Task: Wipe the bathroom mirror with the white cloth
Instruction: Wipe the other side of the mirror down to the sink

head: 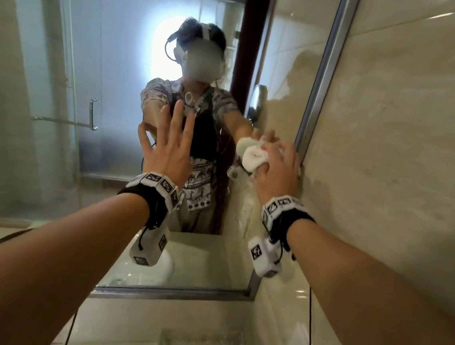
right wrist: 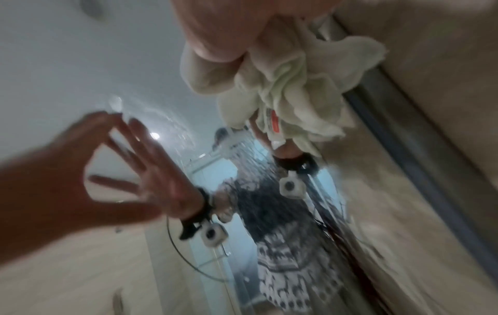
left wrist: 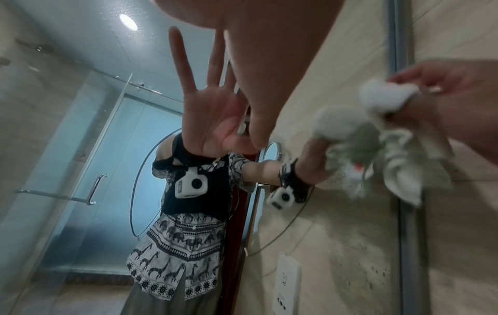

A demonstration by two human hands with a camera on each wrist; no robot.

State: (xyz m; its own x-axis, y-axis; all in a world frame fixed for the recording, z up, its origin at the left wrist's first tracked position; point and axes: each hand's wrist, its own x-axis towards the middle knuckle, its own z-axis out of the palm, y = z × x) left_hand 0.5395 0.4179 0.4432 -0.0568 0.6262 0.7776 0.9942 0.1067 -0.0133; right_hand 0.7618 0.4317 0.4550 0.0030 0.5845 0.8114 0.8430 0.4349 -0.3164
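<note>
Bathroom mirror [head: 118, 63], right hand [head: 279, 169] gripping white cloth [head: 254, 155], left hand [head: 169, 144] splayed

right wrist view motion-blurred, white cloth [head: 254, 155] half hidden

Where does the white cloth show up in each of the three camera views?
Head: white cloth right of centre, bunched under the right hand.
Left wrist: upper right, blurred.
Right wrist: top centre.
Shared landmark: the mirror frame beside it.
</note>
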